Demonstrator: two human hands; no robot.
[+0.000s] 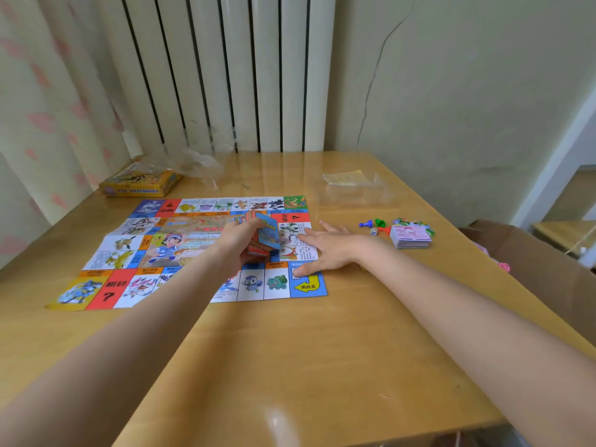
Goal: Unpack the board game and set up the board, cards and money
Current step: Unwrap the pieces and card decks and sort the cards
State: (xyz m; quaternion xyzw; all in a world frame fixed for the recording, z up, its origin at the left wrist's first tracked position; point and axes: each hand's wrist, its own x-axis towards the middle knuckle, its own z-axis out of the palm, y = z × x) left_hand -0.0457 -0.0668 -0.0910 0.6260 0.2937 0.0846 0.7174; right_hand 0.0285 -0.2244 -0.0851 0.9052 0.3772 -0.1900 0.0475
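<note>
head view: only one camera, wide-angle, looks down at the table point(290, 366).
board: game board point(180, 250) unfolded and flat on the table, centre-left, printed side up. Looks done.
box: yellow game box point(138, 182) at far left, well apart from the board, with clear wrapping point(193, 162) just beside it. Unpacking looks mostly done.
left hand: left hand point(238, 240) over the board's middle, fingers curled round a card stack point(263, 237); top card is blue, edges reddish. Stack is tilted, not laid down yet.
right hand: right hand point(325, 250) flat on the board's right edge, fingers straight and slightly spread, holds nothing. Probably pins the board.
money: pink stack of notes point(409, 237) on the table right of the board, squared up. Some green printed pieces behind it, too small to tell.
pieces: blue pawn point(365, 224), green and red pawns next to it, white die point(373, 231), all loose between board and notes.
tray: clear plastic tray point(354, 191) at far right, pale paper in it.
left to do: judging by this, cards still need placing on the board; pawns not set.
</note>
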